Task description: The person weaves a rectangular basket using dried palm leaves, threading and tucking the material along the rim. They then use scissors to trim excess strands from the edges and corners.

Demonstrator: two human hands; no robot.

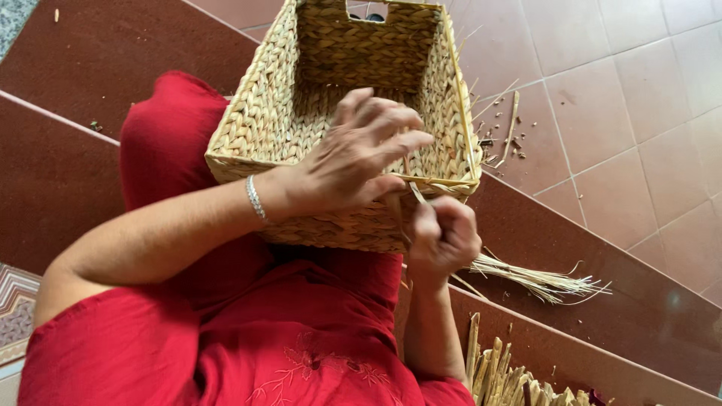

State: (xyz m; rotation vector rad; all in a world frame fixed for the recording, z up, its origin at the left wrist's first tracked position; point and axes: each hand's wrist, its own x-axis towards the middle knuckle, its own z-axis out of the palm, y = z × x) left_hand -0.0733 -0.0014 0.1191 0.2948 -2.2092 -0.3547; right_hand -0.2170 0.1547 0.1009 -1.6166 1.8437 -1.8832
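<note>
Your left hand [353, 154] lies over the near rim of the basket [301, 113], fingers half spread and curled down across the rim toward 3 o'clock. It grips nothing tightly; it looks to be pressing the weave flat and keeping the basket steady on your lap, which would leave the other hand free to work. A silver bracelet [256, 199] sits on that wrist.

Your right hand [444, 237] is at 5 o'clock from the left, just below the rim's near corner. It is closed into a loose fist, pinching a flat pale strand [416, 193] that runs up to the rim. The pull seems meant to draw the strand snug against the edge.

The basket is square, of braided straw, tipped so its open mouth faces you, with a handle slot in the far wall at 12 o'clock. It rests on your red dress [248, 331], at the centre of the view.

A bundle of thin fibres [538, 282] fans out at 3 o'clock from your right hand, on the brown step [639, 316]. More cut stalks [504, 376] stand at 6 o'clock. Scraps [504, 146] litter the tiles [639, 113] at 2 o'clock.

No packages, labels or signs show anywhere.
</note>
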